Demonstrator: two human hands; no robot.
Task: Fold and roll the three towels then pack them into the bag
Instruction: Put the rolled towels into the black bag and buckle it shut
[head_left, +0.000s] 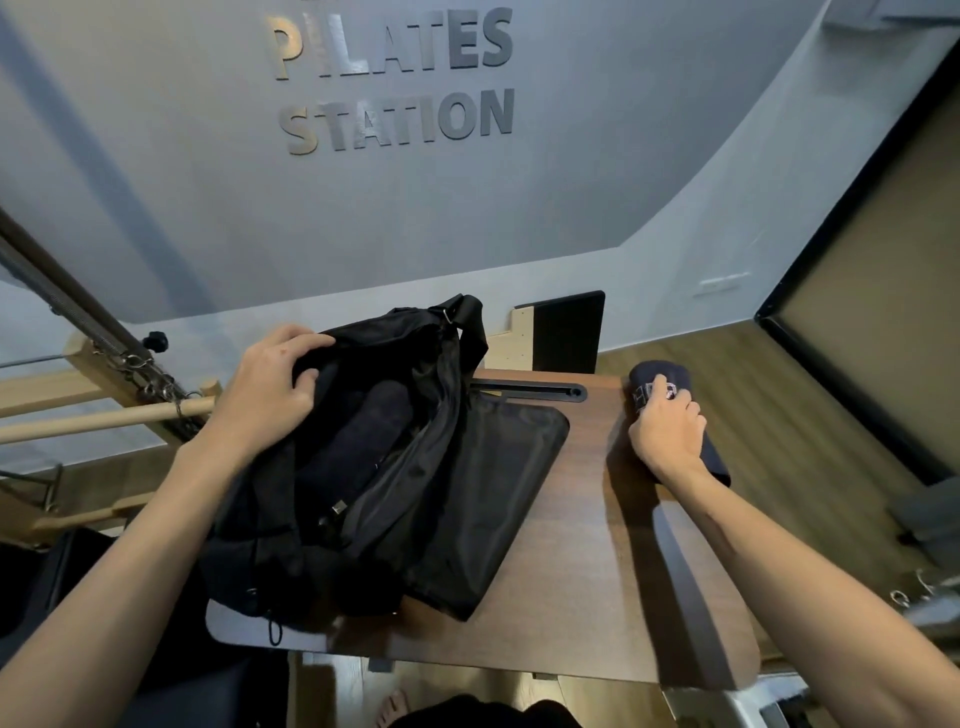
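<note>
A black bag (457, 499) lies open on the wooden table (597, 561). My left hand (270, 384) grips the bag's upper left rim and holds the opening apart. Inside the bag lies a dark rolled towel (374, 421). At the table's right edge my right hand (667, 431) grips another dark navy rolled towel (657, 374) that bears a white logo; the roll's far end sticks out past my fingers. A third towel is not visible.
A black slotted rail (530, 391) runs along the table's far edge behind the bag. A black panel (569, 332) leans against the wall. Wooden bars and springs of exercise equipment (130, 395) stand at the left. The wooden floor lies to the right.
</note>
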